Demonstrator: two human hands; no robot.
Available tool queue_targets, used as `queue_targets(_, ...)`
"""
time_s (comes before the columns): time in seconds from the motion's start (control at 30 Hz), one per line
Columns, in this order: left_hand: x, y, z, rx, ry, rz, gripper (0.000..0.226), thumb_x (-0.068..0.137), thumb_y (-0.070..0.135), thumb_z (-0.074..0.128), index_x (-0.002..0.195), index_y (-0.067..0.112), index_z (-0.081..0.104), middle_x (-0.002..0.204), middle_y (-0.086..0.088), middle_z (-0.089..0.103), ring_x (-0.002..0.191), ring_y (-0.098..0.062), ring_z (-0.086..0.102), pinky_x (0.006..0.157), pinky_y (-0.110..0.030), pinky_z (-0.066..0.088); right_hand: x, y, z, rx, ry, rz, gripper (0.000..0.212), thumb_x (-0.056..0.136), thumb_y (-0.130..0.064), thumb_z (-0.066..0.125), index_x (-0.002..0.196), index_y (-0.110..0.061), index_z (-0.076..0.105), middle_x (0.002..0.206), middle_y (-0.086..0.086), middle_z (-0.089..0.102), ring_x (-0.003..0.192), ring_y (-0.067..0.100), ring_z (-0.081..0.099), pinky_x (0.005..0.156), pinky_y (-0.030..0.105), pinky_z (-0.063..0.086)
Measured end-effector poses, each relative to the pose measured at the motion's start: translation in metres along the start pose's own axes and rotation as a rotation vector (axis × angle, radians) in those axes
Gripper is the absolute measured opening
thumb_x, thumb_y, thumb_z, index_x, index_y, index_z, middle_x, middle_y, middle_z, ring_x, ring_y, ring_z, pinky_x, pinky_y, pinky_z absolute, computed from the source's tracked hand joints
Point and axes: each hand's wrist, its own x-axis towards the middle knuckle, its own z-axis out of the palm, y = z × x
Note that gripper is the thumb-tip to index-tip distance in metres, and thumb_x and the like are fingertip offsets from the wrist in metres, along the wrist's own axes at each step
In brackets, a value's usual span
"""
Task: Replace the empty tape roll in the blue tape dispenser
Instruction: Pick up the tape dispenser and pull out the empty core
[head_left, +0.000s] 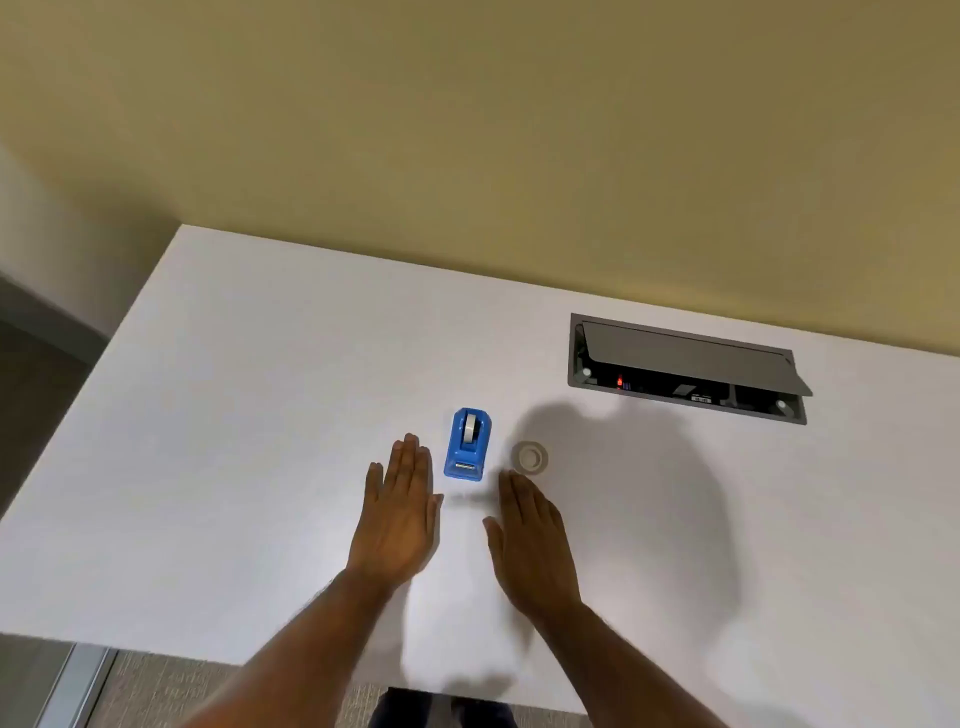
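Observation:
The blue tape dispenser (468, 445) stands on the white table (249, 415), with a whitish roll (471, 427) in its cradle. A clear tape roll (529, 458) lies flat just right of it. My left hand (397, 517) is flat and palm down, just left of and nearer than the dispenser, holding nothing. My right hand (535, 543) is also flat with fingers extended. Its fingertips are just short of the clear roll and do not touch it.
An open grey cable hatch (685, 366) is set into the table at the back right, its lid tilted up. A tan wall rises behind the table. The table's near edge runs just below my forearms.

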Motion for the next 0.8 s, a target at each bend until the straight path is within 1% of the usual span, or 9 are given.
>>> queue_targets(0.17,0.001,-0.008,0.018,0.01,0.007,-0.038,0.063,0.104,0.037,0.022,0.159,0.005,0.021,0.169,-0.013,0.012,0.157,-0.03,0.013,0.123,-0.056,0.023,0.004,-0.004,0.017,0.019,-0.002,0.037,0.057,0.093,-0.031,0.068,0.142,-0.004,0.054,0.141,0.013,0.061,0.126,0.029,0.062,0.1,0.041,0.055)
queue_targets(0.27,0.001,-0.013,0.027,0.024,0.046,-0.023,0.063,0.105,0.037,0.024,0.161,0.009,0.018,0.17,-0.01,0.012,0.157,-0.026,0.011,0.124,-0.054,0.022,0.005,-0.001,0.028,0.022,0.024,0.034,0.059,0.093,-0.031,0.068,0.144,-0.006,0.051,0.143,0.013,0.059,0.129,0.029,0.06,0.103,0.042,0.052)
queue_targets(0.33,0.001,-0.017,0.032,0.045,0.068,-0.017,0.063,0.105,0.04,0.024,0.162,0.012,0.013,0.171,-0.007,0.009,0.158,-0.022,0.006,0.126,-0.05,0.019,0.004,0.0,0.035,0.033,0.034,0.044,0.061,0.096,-0.033,0.064,0.148,-0.007,0.046,0.148,0.011,0.055,0.134,0.027,0.055,0.107,0.042,0.05)
queue_targets(0.43,0.001,-0.02,0.037,0.048,0.09,-0.014,0.065,0.105,0.042,0.024,0.162,0.015,0.009,0.172,-0.004,0.007,0.158,-0.019,0.004,0.126,-0.048,0.017,0.0,0.0,0.042,0.039,0.051,0.048,0.059,0.101,-0.038,0.051,0.152,-0.011,0.04,0.154,0.008,0.049,0.14,0.025,0.049,0.111,0.039,0.043)
queue_targets(0.5,0.002,-0.021,0.039,0.049,0.09,-0.018,0.065,0.105,0.042,0.023,0.162,0.016,0.009,0.172,-0.003,0.007,0.158,-0.017,0.003,0.126,-0.047,0.016,0.0,0.0,0.046,0.029,0.056,0.062,0.057,0.102,-0.041,0.044,0.151,-0.012,0.041,0.154,0.007,0.049,0.14,0.024,0.049,0.113,0.038,0.04)
queue_targets(0.57,0.001,-0.021,0.041,0.04,0.087,-0.02,0.064,0.104,0.041,0.025,0.162,0.016,0.011,0.172,-0.002,0.008,0.158,-0.017,0.004,0.126,-0.047,0.016,0.003,-0.001,0.049,0.033,0.067,0.106,0.057,0.102,-0.044,0.041,0.149,-0.013,0.044,0.151,0.007,0.052,0.137,0.025,0.051,0.111,0.038,0.04)
queue_targets(0.63,0.001,-0.021,0.041,0.037,0.076,-0.029,0.064,0.104,0.039,0.026,0.162,0.017,0.013,0.172,-0.001,0.009,0.158,-0.016,0.004,0.126,-0.047,0.017,0.009,-0.005,0.051,0.064,0.07,0.161,0.058,0.1,-0.046,0.044,0.148,-0.014,0.045,0.149,0.006,0.053,0.136,0.025,0.052,0.11,0.038,0.042)
queue_targets(0.7,0.001,-0.021,0.041,0.039,0.077,-0.035,0.064,0.103,0.038,0.028,0.162,0.017,0.015,0.171,-0.001,0.01,0.158,-0.016,0.005,0.126,-0.046,0.016,0.015,-0.01,0.054,0.117,0.082,0.199,0.058,0.098,-0.046,0.051,0.146,-0.014,0.048,0.147,0.006,0.054,0.135,0.025,0.051,0.11,0.038,0.041)
queue_targets(0.8,0.001,-0.022,0.043,0.033,0.082,-0.039,0.064,0.102,0.036,0.03,0.161,0.016,0.018,0.171,-0.001,0.012,0.158,-0.016,0.006,0.126,-0.045,0.015,0.026,-0.018,0.059,0.168,0.138,0.247,0.058,0.092,-0.05,0.062,0.137,-0.014,0.053,0.135,0.005,0.061,0.124,0.024,0.056,0.103,0.036,0.046)
